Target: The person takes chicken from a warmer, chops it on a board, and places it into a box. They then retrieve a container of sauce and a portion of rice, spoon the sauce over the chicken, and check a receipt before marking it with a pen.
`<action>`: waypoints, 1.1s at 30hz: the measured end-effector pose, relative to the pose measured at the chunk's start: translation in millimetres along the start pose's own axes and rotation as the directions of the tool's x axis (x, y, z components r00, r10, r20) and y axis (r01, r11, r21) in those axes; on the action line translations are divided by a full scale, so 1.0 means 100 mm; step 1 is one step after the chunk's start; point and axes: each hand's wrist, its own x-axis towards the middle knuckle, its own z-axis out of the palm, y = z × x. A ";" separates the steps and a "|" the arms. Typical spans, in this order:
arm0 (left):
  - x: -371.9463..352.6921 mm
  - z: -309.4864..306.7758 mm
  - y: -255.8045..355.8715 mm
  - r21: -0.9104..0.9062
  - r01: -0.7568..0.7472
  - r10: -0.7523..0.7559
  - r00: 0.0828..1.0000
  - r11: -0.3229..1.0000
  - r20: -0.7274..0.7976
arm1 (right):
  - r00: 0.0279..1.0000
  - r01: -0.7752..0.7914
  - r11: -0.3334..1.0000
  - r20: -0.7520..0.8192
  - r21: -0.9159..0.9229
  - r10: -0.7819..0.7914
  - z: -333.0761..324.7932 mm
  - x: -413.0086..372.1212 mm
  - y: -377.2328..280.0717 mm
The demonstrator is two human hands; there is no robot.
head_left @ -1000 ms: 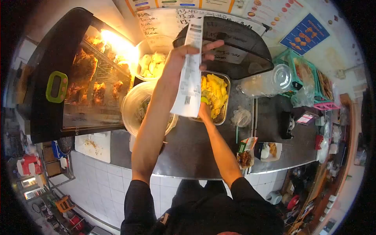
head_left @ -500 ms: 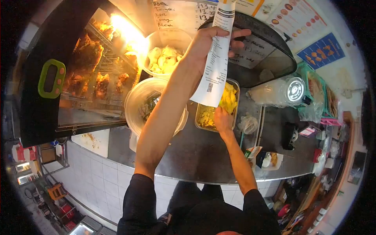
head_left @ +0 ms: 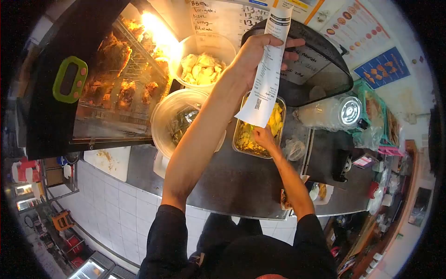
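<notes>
A long printed receipt (head_left: 268,74) hangs from my left hand (head_left: 254,52), pinched between the fingers, with the far fingers stretched out behind it. Below its lower end, a clear rectangular tray (head_left: 238,148) holds yellow, crumbly food (head_left: 276,120). My right hand (head_left: 265,138) is closed over the tray's near part, fingers curled down towards the food. Whatever those fingers grip is hidden, partly by the paper. Beside my left forearm stands a clear round tub (head_left: 160,116) with dark, shiny contents.
On the left, a lit glass cabinet (head_left: 125,79) holds browned meat, with a green timer (head_left: 69,79) on its frame. Behind are a tub of pale pieces (head_left: 200,69) and a black bin (head_left: 320,83). Wrapped clear cups (head_left: 332,111) lie right; a white board (head_left: 109,162) sits front left.
My right hand has shifted down and slightly left relative to the tray, with its forearm swinging right. The receipt stays in my left hand. The whole view has shifted slightly.
</notes>
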 end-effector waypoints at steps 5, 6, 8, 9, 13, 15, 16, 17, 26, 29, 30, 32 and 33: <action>0.01 0.02 -0.05 0.028 0.022 -0.023 1.000 0.999 0.014 | 0.844 -0.481 0.457 0.252 0.748 0.474 0.14 -0.25 -0.12; 0.02 0.02 -0.05 0.033 0.030 -0.031 0.999 0.999 0.020 | 0.807 -0.482 0.264 0.306 0.836 0.505 0.20 -0.27 -0.09; 0.04 0.04 -0.08 0.087 0.030 -0.029 1.000 0.996 -0.007 | 0.824 -0.437 0.177 0.313 0.882 0.472 0.06 -0.40 -0.14; -0.01 0.03 -0.07 0.131 0.018 -0.014 0.999 0.991 -0.032 | 0.841 -0.394 0.099 0.315 0.914 0.439 -0.05 -0.48 -0.15; -2.73 0.30 -0.23 0.168 0.087 -0.099 0.993 0.982 0.064 | 0.861 -0.161 -0.145 0.211 0.976 0.463 -0.66 -1.19 -0.37; -1.57 -0.24 0.14 0.155 0.158 -0.177 0.978 0.975 0.114 | 0.863 -0.103 -0.216 0.195 0.971 0.466 -1.13 -1.80 -0.51; -1.02 -0.28 0.17 0.165 0.172 -0.192 0.975 0.971 0.114 | 0.842 -0.080 -0.220 0.184 0.972 0.507 -1.36 -2.19 -0.57; -0.71 -0.28 0.10 0.188 0.176 -0.196 0.976 0.966 0.098 | 0.831 -0.065 -0.229 0.180 0.971 0.527 -1.54 -2.54 -0.58; -1.02 -0.48 0.20 0.452 0.021 -0.023 1.000 0.892 -0.002 | 0.242 -0.484 0.481 -0.416 0.731 0.877 -1.26 -4.73 0.48; -0.98 -0.56 0.12 0.217 0.046 -0.135 0.900 0.975 0.415 | 0.397 -0.800 0.594 -0.667 0.084 0.630 -0.81 -4.75 0.78; -0.94 -0.45 0.04 0.712 -0.007 0.067 0.996 0.703 -0.056 | 0.329 -0.899 0.438 -0.663 -0.001 0.673 -0.65 -4.76 0.88; -0.71 0.01 -0.26 0.989 0.043 0.474 0.874 0.141 -0.105 | 0.220 -0.961 0.277 -0.687 -0.029 0.693 -0.63 -4.64 0.91; -0.32 -0.86 -0.14 0.828 0.145 0.431 0.797 0.542 -0.422 | 0.182 -0.960 0.280 -0.696 0.028 0.695 -0.83 -4.58 0.73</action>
